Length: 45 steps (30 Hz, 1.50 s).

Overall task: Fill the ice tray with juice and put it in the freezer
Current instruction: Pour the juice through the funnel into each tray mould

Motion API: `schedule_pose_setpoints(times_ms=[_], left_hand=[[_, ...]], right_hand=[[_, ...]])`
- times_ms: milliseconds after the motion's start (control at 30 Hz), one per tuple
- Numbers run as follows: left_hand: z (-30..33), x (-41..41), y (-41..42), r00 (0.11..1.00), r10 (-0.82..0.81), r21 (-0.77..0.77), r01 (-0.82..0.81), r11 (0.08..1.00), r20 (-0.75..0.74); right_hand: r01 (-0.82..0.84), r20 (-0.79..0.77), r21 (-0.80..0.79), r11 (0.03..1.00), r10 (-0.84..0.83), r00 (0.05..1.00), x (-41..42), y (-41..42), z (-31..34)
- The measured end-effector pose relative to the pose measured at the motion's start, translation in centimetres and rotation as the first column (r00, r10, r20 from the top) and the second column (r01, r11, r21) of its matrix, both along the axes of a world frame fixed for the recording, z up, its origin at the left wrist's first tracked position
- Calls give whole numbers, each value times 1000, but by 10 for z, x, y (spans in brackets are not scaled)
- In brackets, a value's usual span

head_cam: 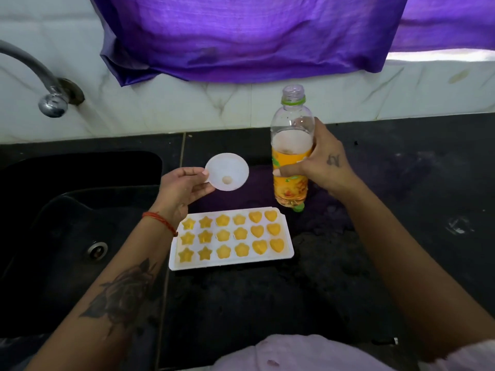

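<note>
A white ice tray [288,238] lies on the black counter, its star, flower and heart cells holding orange juice. Behind it stands an uncapped juice bottle [291,145], upright and partly full. My right hand [318,163] grips the bottle around its middle. My left hand [182,184] pinches the rim of a small white funnel [227,171] and holds it above the counter, behind the tray's left end. A green cap [298,208] lies at the bottle's foot.
A black sink [67,210] with a drain sits to the left, and a metal tap [51,101] juts from the marble wall above it. A purple cloth [254,41] hangs over the wall behind. The black counter [401,210] stretches to the right.
</note>
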<state>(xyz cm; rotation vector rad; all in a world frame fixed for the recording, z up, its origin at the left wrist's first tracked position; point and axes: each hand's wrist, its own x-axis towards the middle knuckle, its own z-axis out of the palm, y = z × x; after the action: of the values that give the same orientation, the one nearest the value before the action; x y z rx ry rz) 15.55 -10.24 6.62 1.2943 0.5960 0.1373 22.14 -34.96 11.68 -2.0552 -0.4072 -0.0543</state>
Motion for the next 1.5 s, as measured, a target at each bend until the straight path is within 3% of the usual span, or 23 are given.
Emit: schedule_pose_setpoints(times_ms=[333, 600, 667, 733, 800, 867, 933, 1000, 1100, 1200, 1267, 1367, 1500], left_hand=[[-49, 34, 25, 971, 239, 140, -240, 961, 21], [-72, 29, 25, 974, 225, 232, -211, 950, -39], [-70, 27, 25, 967, 244, 333, -206, 920, -77], [-65, 24, 25, 964, 258, 553, -182, 813, -63], [-55, 20, 20, 977, 211, 725, -171, 667, 37], [-40, 20, 7, 981, 85, 812, -193, 551, 176], [-24, 26, -15, 960, -90, 848, -188, 495, 265], [-11, 34, -39, 925, -270, 864, -106, 492, 267], [2, 51, -70, 873, -456, 847, 103, 521, 174], [9, 68, -92, 844, -517, 733, 260, 629, 145], [9, 75, -99, 840, -518, 697, 276, 662, 160], [3, 79, -100, 855, -482, 702, 224, 676, 191], [-1, 79, -97, 846, -492, 697, 225, 680, 206]], right_hand=[[52, 11, 80, 995, -53, 999, 36, 35, -62], [-3, -27, 75, 997, 5, 1000, 36, 32, -75], [-57, -103, 51, 997, 62, 993, 36, 28, -72], [-103, -199, 25, 994, 106, 974, 37, 19, -71], [-68, -258, -44, 997, 54, 965, 38, 8, -70], [29, -205, -244, 969, -81, 975, 37, -3, -72], [39, -128, -472, 881, -112, 985, 33, -11, -78], [-51, -134, -621, 782, -42, 990, 25, -15, -91], [-171, -182, -690, 703, 60, 981, 9, -17, -111], [-148, -102, -740, 656, 108, 989, 2, -17, -120], [-113, -49, -769, 630, 118, 992, 4, -18, -118], [-64, -70, -665, 744, 23, 997, 14, -25, -98], [38, 18, -232, 972, -35, 999, 29, -24, -20]])
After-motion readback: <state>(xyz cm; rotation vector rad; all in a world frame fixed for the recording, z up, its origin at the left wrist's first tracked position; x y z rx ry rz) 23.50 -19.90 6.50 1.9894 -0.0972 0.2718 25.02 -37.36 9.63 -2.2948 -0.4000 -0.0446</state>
